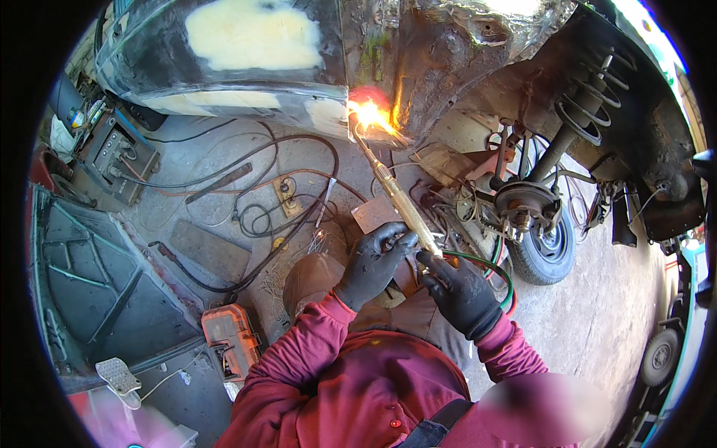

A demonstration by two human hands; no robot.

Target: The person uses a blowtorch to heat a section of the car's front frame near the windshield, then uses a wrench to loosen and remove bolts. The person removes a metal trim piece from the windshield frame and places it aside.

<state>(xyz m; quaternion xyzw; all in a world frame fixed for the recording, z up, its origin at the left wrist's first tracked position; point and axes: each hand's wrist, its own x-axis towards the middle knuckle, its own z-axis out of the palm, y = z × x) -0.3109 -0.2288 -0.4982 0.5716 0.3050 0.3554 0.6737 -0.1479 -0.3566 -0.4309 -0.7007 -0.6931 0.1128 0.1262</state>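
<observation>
A long brass-coloured gas torch (403, 207) slants up from my gloved hands. A bright flame (371, 114) burns at its tip, against the lower edge of the car body panel (314, 78). Around the flame the metal glows orange, and glare hides the exact contact spot. My left hand (373, 265) is closed, its curled fingertips against the left side of the torch's handle. My right hand (464, 295) wraps the rear end of the torch, near its valves. Green and red hoses (502, 275) curve away beside my right hand.
A coil spring and strut (579, 119) with a bare hub hang at the right above a loose wheel (549, 250). Black cables (332, 160) loop across the floor. At the left are a welding machine (119, 160), a car door (89, 276) and an orange toolbox (228, 340).
</observation>
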